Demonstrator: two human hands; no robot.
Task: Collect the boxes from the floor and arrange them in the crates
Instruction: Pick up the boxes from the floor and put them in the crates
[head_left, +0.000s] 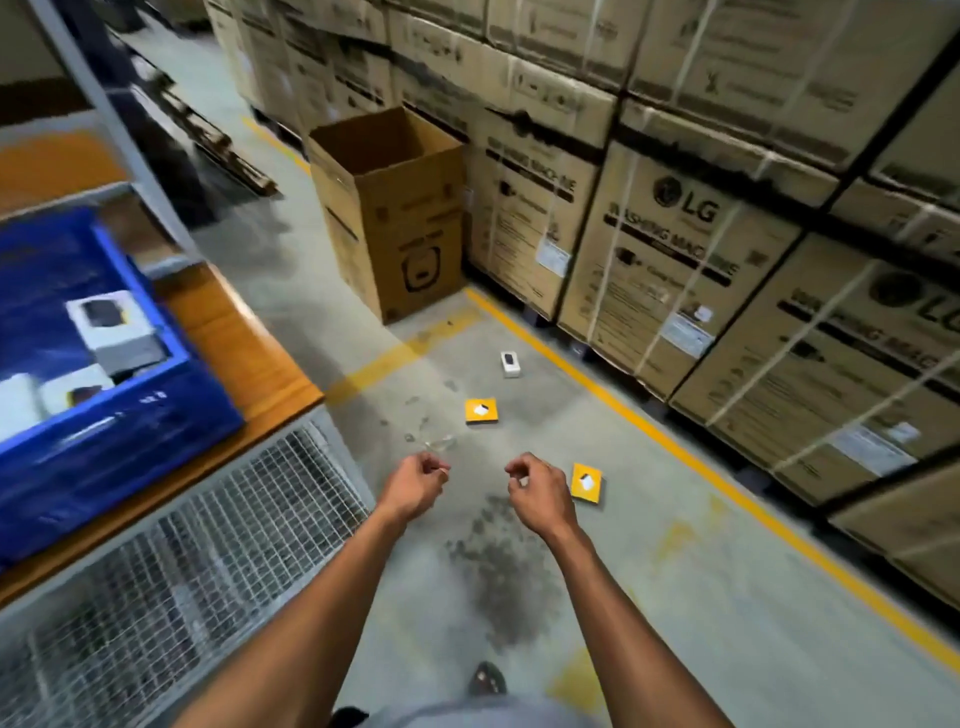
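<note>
Item: yellow box (587, 483), flat on floor (727, 597), just beside my right hand (540, 493), on its outer side; nearer that hand than my left hand (415, 483). Both hands' fingers loosely curled, holding nothing. Second yellow box (481, 411), white box (510, 363) lie farther ahead; crate (171, 374) on counter edge, left.

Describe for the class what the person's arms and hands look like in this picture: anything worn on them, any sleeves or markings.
Both forearms are bare; no sleeves reach into view. The left hand and right hand wear no gloves, and no watch, ring or markings show. Blur hides finer detail.
</note>
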